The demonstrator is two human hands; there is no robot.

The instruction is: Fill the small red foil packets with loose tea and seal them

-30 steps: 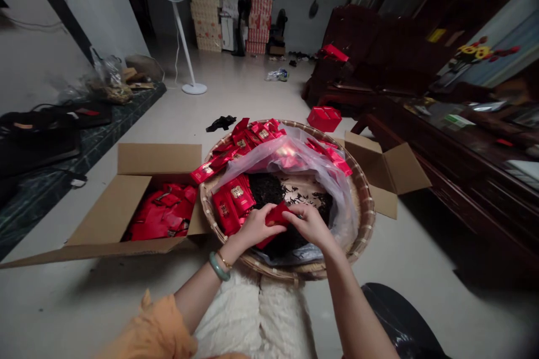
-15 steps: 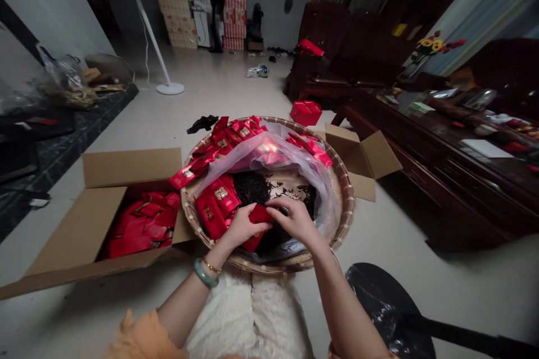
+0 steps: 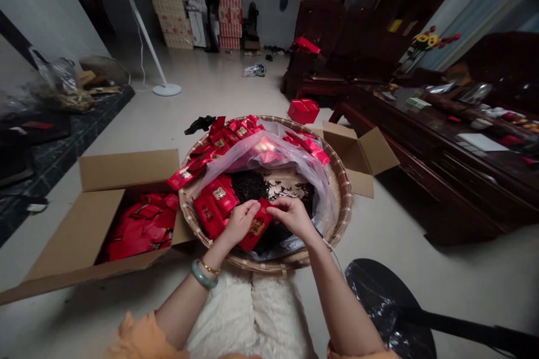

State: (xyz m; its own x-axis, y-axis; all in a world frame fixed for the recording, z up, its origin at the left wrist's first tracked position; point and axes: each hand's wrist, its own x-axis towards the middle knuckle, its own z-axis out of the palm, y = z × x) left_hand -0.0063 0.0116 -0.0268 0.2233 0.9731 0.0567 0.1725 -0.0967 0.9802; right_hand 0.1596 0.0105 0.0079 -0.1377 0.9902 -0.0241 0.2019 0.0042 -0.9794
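Between my hands is a red tea packet (image 3: 257, 226) with a gold and black label facing up. My left hand (image 3: 241, 223) pinches its upper left edge, and my right hand (image 3: 292, 216) pinches its upper right corner. Both are over a round woven bamboo tray (image 3: 346, 202) lined with a clear plastic bag (image 3: 326, 196). Dark loose tea leaves (image 3: 248, 186) lie in the bag beyond my hands. More red packets (image 3: 221, 195) rest in the bag to the left, and others (image 3: 242, 130) lie along the tray's far rim.
An open cardboard box (image 3: 76, 230) of red packets stands at left. Another open box (image 3: 377, 151) sits right of the tray, by a dark wooden table (image 3: 387, 129). A black round base (image 3: 387, 303) is at lower right. A white fan (image 3: 147, 39) stands further back.
The red packet between my hands has come up flatter, and its label now shows. My left fingers have moved slightly up along its edge. The view has shifted slightly.
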